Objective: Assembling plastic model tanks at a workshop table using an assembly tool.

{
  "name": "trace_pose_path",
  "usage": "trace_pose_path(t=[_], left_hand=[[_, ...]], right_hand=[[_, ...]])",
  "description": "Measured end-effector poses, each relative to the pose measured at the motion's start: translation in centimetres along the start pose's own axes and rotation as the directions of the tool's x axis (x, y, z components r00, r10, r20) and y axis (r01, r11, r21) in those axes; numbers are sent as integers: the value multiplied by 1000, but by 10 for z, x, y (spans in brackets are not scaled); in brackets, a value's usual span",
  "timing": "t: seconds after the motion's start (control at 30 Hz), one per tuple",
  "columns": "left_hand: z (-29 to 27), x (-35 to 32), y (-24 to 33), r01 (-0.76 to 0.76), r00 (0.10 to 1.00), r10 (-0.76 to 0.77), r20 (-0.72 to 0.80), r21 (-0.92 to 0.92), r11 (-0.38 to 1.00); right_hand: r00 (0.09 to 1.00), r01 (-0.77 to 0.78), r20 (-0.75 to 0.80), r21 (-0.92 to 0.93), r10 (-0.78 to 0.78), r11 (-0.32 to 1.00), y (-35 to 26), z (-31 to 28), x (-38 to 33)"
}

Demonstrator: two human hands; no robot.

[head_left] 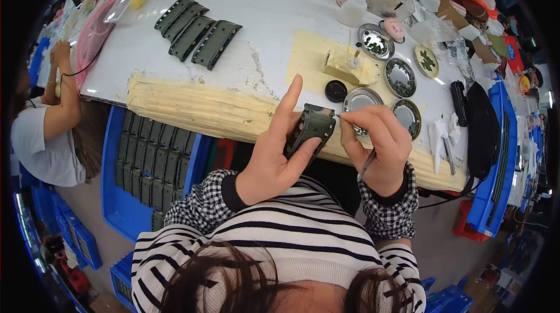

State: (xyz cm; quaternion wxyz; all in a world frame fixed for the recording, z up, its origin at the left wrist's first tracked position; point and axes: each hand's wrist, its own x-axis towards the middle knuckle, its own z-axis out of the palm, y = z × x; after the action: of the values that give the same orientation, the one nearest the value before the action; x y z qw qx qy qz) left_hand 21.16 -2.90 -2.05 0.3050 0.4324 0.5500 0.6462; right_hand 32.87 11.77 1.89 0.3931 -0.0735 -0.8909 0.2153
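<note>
Head view, lower centre: striped jumper with checked cuffs, both forearms raised from the bottom edge. Just above, left hand (274, 158) clamped around a small dark-green camouflage-patterned ribbed plastic part (313, 129), thumb pressing its lower side, index finger pointing straight up. Right hand (376, 147) pinched shut on a thin dark-handled pick-like tool (366, 164), tip touching the part's right edge, mid-frame, over the table's near rim. Best handled, judging by this: part gripped firm and steady, tool tip kept light and exact at the edge, wrists braced close together.

Beyond the hands, a pale padded strip (192, 106) along the white worktable (268, 15). Right of centre, a round black cap (335, 91) and several shallow round metal dishes (400, 77) with small dark pieces. Upper left, a row of matching green ribbed parts (197, 32) lying flat. Lower left, a blue plastic tray (116, 208) stacked with more. Far left edge, another person's arm (64, 88), well apart.
</note>
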Motion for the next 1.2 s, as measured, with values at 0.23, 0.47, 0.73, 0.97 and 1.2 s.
trace_pose_path(t=[0.23, 0.47, 0.73, 0.97, 1.2], left_hand=[[-1, -1, 0, -59, 998, 60, 0, 132, 990], [-4, 0, 7, -89, 996, 80, 45, 263, 961], [-3, -5, 0, -43, 999, 37, 30, 204, 978], [-1, 2, 3, 102, 994, -97, 56, -110, 989], [5, 2, 3, 225, 974, -219, 55, -282, 933]], right_hand=[[993, 73, 104, -100, -63, 992, 4, 0, -2], [969, 172, 218, -235, -121, 957, 0, -6, -4], [973, 112, 219, -185, -70, 976, -4, -2, -20], [943, -330, -102, -165, 317, 929, 11, -39, -29], [879, -433, 103, -234, 465, 870, 66, -62, -44]])
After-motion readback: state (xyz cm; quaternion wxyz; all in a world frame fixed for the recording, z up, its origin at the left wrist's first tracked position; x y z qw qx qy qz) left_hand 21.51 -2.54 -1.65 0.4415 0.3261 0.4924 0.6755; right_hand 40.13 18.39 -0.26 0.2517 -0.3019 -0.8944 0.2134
